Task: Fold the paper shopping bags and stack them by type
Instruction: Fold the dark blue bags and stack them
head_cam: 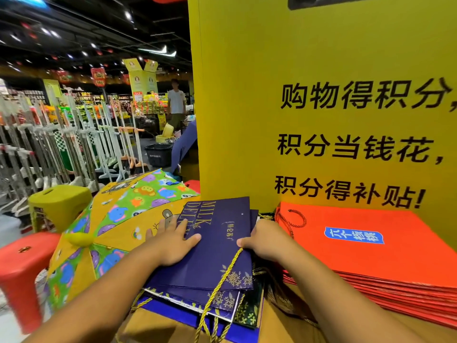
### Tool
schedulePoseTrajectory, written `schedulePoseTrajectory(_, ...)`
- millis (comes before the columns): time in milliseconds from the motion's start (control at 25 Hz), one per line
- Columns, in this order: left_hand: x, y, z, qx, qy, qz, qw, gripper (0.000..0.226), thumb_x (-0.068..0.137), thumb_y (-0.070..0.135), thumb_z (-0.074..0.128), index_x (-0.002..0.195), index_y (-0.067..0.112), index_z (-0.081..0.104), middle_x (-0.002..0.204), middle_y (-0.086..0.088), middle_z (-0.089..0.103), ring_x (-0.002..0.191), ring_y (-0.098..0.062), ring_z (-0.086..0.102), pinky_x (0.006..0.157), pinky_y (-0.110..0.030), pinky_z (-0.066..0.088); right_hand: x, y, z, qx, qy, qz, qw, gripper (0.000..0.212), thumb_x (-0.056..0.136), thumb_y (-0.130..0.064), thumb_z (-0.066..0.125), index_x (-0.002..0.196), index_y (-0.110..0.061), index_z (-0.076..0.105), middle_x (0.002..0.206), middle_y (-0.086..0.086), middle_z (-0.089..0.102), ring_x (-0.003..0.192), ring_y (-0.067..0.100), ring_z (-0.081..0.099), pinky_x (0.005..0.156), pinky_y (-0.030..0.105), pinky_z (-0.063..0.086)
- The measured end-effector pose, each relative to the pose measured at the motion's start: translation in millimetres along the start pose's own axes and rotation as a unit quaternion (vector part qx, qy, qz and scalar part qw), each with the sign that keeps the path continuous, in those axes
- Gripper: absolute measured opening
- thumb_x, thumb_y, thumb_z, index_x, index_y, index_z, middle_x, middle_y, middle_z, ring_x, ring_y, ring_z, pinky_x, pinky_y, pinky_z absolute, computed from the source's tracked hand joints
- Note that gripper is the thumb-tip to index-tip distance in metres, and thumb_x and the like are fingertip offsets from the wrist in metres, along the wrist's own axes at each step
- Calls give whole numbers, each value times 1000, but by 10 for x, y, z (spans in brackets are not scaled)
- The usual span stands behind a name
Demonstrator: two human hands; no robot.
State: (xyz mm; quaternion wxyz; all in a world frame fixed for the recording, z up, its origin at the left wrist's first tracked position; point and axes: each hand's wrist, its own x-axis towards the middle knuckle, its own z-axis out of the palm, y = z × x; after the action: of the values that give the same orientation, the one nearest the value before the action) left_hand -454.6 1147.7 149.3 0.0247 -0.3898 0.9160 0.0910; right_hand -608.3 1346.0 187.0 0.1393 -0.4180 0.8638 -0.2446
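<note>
Lengthwise away from the person, flat purple bag (217,246), left hand (174,241), right hand (265,240) on its sides

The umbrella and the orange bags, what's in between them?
Between the umbrella and the orange bags lies the stack of navy bags, with both hands, left hand and right hand, on it. The head view shows this.

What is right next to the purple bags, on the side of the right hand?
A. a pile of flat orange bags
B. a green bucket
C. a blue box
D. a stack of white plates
A: a pile of flat orange bags lies just beside the purple bags, past the right hand.
</note>
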Motion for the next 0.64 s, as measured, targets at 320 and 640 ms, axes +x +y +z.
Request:
schedulePoseTrajectory(320, -117, 405, -81, -31, -17, 55, 998, 76, 92, 76, 17, 156, 40, -5, 165, 4, -15, 150, -28, -19, 116, -62, -10, 70, 136, -193, 286, 75, 11, 955, 25, 93, -13, 67, 114, -15, 52, 100, 14, 65, 88, 27, 66, 81, 47, 54)
schedulePoseTrajectory(640, -15, 1302, -550, -158, 162, 188, 956, 83, 88, 70, 49, 153, 44, 6, 166, 6, -6, 152, -27, -5, 118, -61, 5, -474, 810, -1463, 286, 110, -55, 950, 13, 97, -7, 62, 108, -13, 63, 86, 16, 74, 75, 24, 69, 69, 36, 53)
